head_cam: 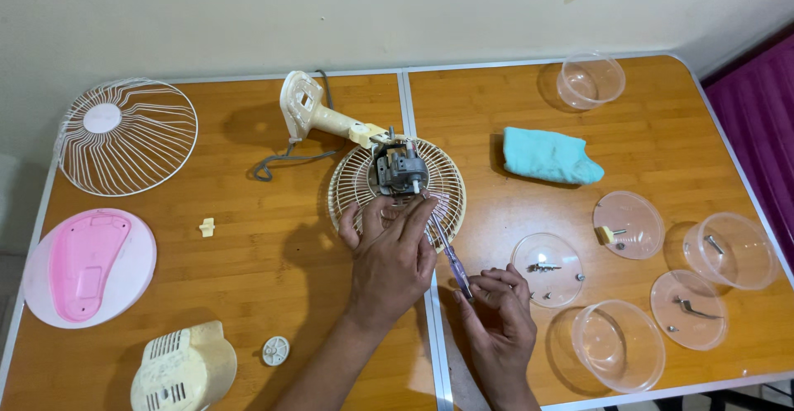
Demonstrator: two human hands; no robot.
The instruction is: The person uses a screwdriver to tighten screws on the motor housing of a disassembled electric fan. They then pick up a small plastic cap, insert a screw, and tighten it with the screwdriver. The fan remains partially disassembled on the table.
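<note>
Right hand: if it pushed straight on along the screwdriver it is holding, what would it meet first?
The right hand points its screwdriver up and left. Its tip already sits close to the fan motor on the rear grille, beside the left hand, so the motor housing probably comes first; depth is unclear.

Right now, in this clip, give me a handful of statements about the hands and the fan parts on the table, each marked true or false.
1. The right hand holds a purple-handled screwdriver. True.
2. The left hand rests on the blue cloth. False: it is on the rear fan grille beside the motor; the cloth lies apart to the right.
3. The white front grille lies at the table's far left. True.
4. The pink base sits inside a clear plastic bowl. False: it lies on the table at the left.
5. Small screws sit on a clear lid near the right hand. True.
</note>
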